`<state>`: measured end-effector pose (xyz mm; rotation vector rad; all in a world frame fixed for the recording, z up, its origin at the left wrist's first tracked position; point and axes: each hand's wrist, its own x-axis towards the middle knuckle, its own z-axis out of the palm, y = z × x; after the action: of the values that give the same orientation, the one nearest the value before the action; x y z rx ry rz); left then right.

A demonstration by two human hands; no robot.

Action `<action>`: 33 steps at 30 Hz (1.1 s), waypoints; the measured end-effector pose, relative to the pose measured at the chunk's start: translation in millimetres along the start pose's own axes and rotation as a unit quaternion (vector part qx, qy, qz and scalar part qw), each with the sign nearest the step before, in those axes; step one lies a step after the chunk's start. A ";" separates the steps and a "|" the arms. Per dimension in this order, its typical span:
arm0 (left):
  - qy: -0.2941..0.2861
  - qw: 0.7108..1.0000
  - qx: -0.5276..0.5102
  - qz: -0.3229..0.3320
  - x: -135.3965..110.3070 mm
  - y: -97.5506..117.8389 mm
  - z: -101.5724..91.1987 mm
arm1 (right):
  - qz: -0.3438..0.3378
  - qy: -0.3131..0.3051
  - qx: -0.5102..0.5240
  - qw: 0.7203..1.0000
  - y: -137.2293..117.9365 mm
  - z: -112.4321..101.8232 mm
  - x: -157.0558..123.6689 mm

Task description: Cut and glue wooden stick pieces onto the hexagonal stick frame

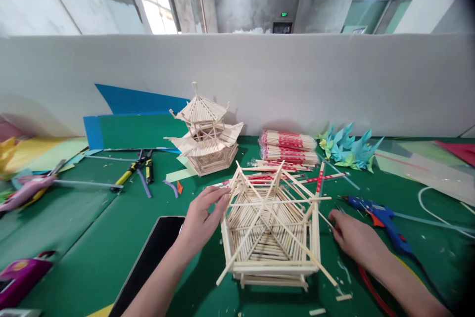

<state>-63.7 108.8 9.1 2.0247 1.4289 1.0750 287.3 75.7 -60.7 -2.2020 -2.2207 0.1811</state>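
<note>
In front of me stands an open-topped frame (pixel 274 267) built of thin wooden sticks, with several sticks crossing over its top. My left hand (pixel 202 218) is closed at its upper left edge, fingertips against the sticks. To the right of the frame, my right hand (pixel 352 235) is pinched around the end of a thin wooden stick (pixel 325 219) that slants up to the frame's side. Beneath my right hand and forearm lies a tool with red and yellow handles (pixel 373 290), partly hidden. Behind the frame stands a finished-looking tiered stick pagoda (pixel 206 141).
A blue glue gun (pixel 386 215) lies right, its cord trailing forward. Red-wrapped stick bundles (pixel 288 146) and blue paper foliage (pixel 351 146) stand at the back. Yellow-handled pliers (pixel 128 173), a black phone-like slab (pixel 152 257), and a pink glue gun (pixel 31 191) lie left.
</note>
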 end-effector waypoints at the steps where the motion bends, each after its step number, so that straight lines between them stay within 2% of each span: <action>1: -0.002 1.000 -0.002 0.000 -0.3 -0.1 -0.2 | -0.001 -0.008 -0.006 1.000 0.5 -1.1 0.8; 9: -0.003 1.000 0.000 0.001 -1.0 -2.2 -1.1 | -0.008 -0.042 0.018 0.999 -0.1 -2.8 4.3; 14: 0.001 1.000 0.007 0.006 -0.5 -0.6 -1.4 | -0.020 -0.040 0.108 0.993 12.2 -8.7 -3.3; 19: 0.003 1.000 0.011 0.011 -0.6 -0.5 -2.0 | -0.015 -0.019 0.228 0.973 32.0 -16.9 -12.3; 26: 0.004 1.000 0.017 0.012 -0.4 1.4 -2.4 | 0.016 0.026 0.406 0.913 36.7 -22.0 -14.1; 33: 0.002 1.000 0.019 0.010 0.2 1.7 -2.4 | 0.093 0.178 0.515 0.833 27.7 -40.0 -11.6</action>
<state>-64.6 108.2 11.8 2.0696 1.4440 1.0683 318.5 67.3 -22.5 -1.6053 -1.2040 0.7016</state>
